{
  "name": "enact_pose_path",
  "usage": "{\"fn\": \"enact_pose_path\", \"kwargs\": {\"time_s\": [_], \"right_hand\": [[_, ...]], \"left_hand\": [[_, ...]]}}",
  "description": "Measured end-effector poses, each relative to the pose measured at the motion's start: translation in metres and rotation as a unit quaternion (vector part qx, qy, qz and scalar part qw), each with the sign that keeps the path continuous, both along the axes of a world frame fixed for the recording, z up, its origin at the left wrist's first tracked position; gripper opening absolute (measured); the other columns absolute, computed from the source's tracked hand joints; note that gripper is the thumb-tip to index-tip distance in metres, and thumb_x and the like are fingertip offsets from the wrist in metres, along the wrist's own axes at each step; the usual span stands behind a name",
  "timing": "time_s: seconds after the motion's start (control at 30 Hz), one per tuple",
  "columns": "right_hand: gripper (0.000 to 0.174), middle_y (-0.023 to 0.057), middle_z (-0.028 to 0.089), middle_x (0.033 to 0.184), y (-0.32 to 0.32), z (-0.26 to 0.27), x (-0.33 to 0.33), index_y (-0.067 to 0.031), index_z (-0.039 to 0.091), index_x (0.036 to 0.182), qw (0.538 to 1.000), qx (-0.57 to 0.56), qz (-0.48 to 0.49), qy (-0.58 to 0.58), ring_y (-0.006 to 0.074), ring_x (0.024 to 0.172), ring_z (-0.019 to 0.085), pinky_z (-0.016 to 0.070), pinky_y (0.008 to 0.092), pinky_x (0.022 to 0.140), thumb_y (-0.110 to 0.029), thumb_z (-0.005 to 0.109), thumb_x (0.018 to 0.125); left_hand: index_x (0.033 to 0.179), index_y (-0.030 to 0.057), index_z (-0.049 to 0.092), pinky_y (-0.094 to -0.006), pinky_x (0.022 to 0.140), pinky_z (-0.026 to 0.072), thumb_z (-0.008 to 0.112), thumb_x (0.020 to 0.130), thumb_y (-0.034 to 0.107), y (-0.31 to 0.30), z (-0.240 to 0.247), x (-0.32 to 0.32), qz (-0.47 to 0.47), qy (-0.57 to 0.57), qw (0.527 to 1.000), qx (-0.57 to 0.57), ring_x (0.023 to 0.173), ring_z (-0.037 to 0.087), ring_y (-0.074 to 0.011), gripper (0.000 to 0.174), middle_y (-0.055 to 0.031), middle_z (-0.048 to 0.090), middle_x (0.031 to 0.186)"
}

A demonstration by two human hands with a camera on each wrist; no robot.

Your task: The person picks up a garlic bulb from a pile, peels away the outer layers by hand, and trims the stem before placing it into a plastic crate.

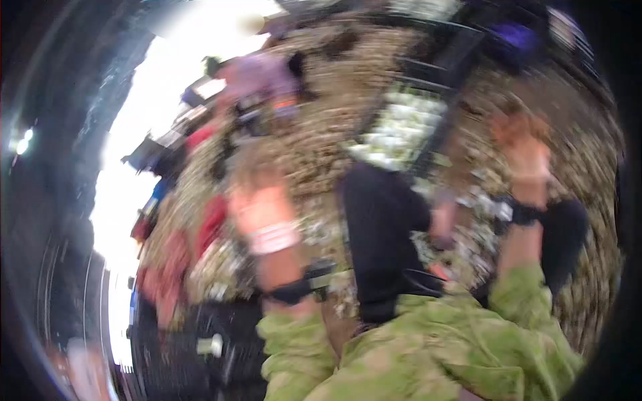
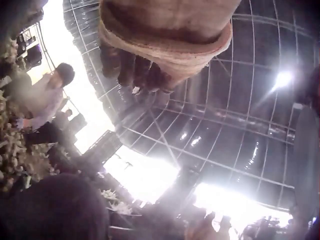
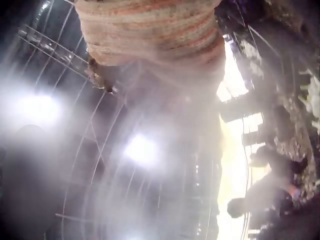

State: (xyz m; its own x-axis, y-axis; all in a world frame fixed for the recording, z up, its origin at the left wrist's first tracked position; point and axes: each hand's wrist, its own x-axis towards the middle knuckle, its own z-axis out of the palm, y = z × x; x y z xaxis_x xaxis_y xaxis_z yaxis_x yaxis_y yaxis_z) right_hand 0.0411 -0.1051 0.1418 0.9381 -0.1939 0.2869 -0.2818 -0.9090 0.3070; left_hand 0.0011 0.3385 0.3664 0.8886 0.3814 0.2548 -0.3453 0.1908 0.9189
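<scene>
Motion blurs the head view. The left hand (image 1: 264,200), in an orange and white glove, is raised over the pile left of the dark-clad knee. Its dark fingers (image 2: 135,70) bend loosely in the left wrist view, with a tiny pale spot by the tips; no held object is clear. At the right, the gloved right hand (image 1: 525,150) is above the ground past the other knee. The right wrist view shows the glove cuff (image 3: 150,30) and one dark fingertip (image 3: 105,85); haze hides the other fingers.
A black crate of whitish produce (image 1: 401,127) stands beyond the knees. Brown produce (image 1: 334,100) lies heaped around. A dark crate (image 1: 234,334) is at lower left. One person (image 1: 261,77) works at the upper left; pale scraps (image 1: 468,247) lie between the legs.
</scene>
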Motion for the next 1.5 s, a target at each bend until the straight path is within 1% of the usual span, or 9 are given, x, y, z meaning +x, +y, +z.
{"fn": "enact_pose_path", "kwargs": {"time_s": [0.23, 0.37, 0.53, 0.67, 0.73, 0.77, 0.83, 1.03, 1.5], "right_hand": [[0.036, 0.0058, 0.046, 0.127, -0.063, -0.076, -0.069, -0.0105, 0.048, 0.122, 0.949, 0.019, -0.195, 0.247, 0.0229, 0.113, 0.046, 0.0456, 0.0357, 0.081, -0.016, 0.043, 0.086], [0.037, 0.008, 0.05, 0.123, -0.033, -0.158, -0.09, -0.0121, 0.049, 0.12, 0.873, 0.33, -0.219, 0.284, 0.0181, 0.109, 0.05, 0.0446, 0.0285, 0.081, -0.014, 0.048, 0.083], [0.028, 0.0159, 0.057, 0.103, -0.01, -0.241, -0.149, -0.004, 0.054, 0.106, 0.173, 0.979, 0.016, -0.111, 0.0253, 0.089, 0.056, 0.046, 0.0312, 0.072, -0.007, 0.051, 0.079], [0.019, 0.0169, 0.06, 0.092, -0.065, -0.186, -0.111, 0.0013, 0.056, 0.099, 0.581, 0.726, -0.358, -0.092, 0.025, 0.08, 0.056, 0.0452, 0.0315, 0.073, -0.004, 0.053, 0.081], [0.019, 0.0137, 0.061, 0.089, -0.097, -0.202, -0.102, 0.0007, 0.056, 0.098, 0.532, 0.71, -0.373, -0.271, 0.02, 0.081, 0.058, 0.0449, 0.0305, 0.073, -0.001, 0.054, 0.078], [0.02, 0.0125, 0.062, 0.09, -0.119, -0.168, -0.087, 0.0003, 0.056, 0.097, 0.702, 0.578, -0.384, -0.162, 0.0184, 0.081, 0.058, 0.045, 0.0301, 0.074, 0.001, 0.054, 0.078], [0.02, 0.0128, 0.061, 0.091, -0.155, -0.198, -0.078, -0.0007, 0.057, 0.096, 0.602, 0.652, -0.362, -0.285, 0.0207, 0.083, 0.059, 0.0455, 0.0307, 0.074, -0.005, 0.058, 0.077], [0.042, 0.0168, 0.054, 0.107, -0.229, -0.231, 0.007, -0.0014, 0.05, 0.111, 0.821, 0.448, -0.323, -0.142, 0.032, 0.101, 0.052, 0.0417, 0.0339, 0.087, -0.002, 0.057, 0.069], [0.024, 0.0149, 0.051, 0.109, -0.232, -0.255, 0.057, -0.0055, 0.06, 0.087, 0.904, 0.36, -0.23, 0.016, 0.0322, 0.096, 0.052, 0.043, 0.0409, 0.081, -0.003, 0.053, 0.064]], "left_hand": [[0.126, 0.0098, 0.037, -0.0433, 0.074, 0.0457, 0.061, 0.078, 0.041, -0.158, -0.14, 0.195, -0.271, 0.166, 0.948, 0.008, 0.104, 0.049, -0.0234, 0.061, -0.0083, 0.047, 0.12], [0.111, 0.0077, 0.052, -0.0377, 0.06, 0.0417, 0.053, 0.082, 0.044, -0.248, -0.307, 0.232, -0.292, 0.454, 0.807, 0.239, 0.063, 0.043, -0.02, 0.047, -0.0088, 0.054, 0.098], [0.124, 0.004, 0.043, -0.0337, 0.09, 0.0357, 0.054, 0.08, 0.041, -0.335, -0.404, 0.232, -0.355, 0.365, 0.77, 0.385, 0.106, 0.047, -0.0269, 0.059, -0.0155, 0.048, 0.122], [0.124, 0.0047, 0.044, -0.0351, 0.088, 0.0374, 0.056, 0.08, 0.039, -0.375, -0.435, 0.272, -0.289, 0.37, 0.777, 0.419, 0.105, 0.048, -0.0271, 0.057, -0.0143, 0.048, 0.121], [0.124, 0.001, 0.042, -0.0353, 0.087, 0.0384, 0.057, 0.08, 0.041, -0.397, -0.447, 0.288, -0.254, 0.425, 0.794, 0.352, 0.105, 0.048, -0.0276, 0.061, -0.015, 0.048, 0.122], [0.125, -0.0001, 0.041, -0.0353, 0.087, 0.0391, 0.057, 0.08, 0.042, -0.399, -0.464, 0.296, -0.265, 0.426, 0.811, 0.302, 0.104, 0.048, -0.0278, 0.063, -0.0154, 0.048, 0.121], [0.123, -0.0015, 0.042, -0.0363, 0.084, 0.0411, 0.055, 0.081, 0.041, -0.412, -0.511, 0.303, -0.208, 0.41, 0.815, 0.352, 0.1, 0.051, -0.0265, 0.061, -0.0144, 0.051, 0.118], [0.118, 0.0084, 0.049, -0.034, 0.087, 0.0432, 0.061, 0.077, 0.016, -0.448, -0.524, 0.215, -0.458, 0.167, 0.716, 0.5, 0.097, 0.051, -0.0243, 0.044, -0.0113, 0.054, 0.102], [0.118, 0.0079, 0.047, -0.0389, 0.094, 0.0381, 0.07, 0.065, 0.024, -0.563, -0.508, 0.349, -0.273, 0.037, 0.667, 0.693, 0.109, 0.046, -0.0336, 0.06, -0.0191, 0.04, 0.124]]}}
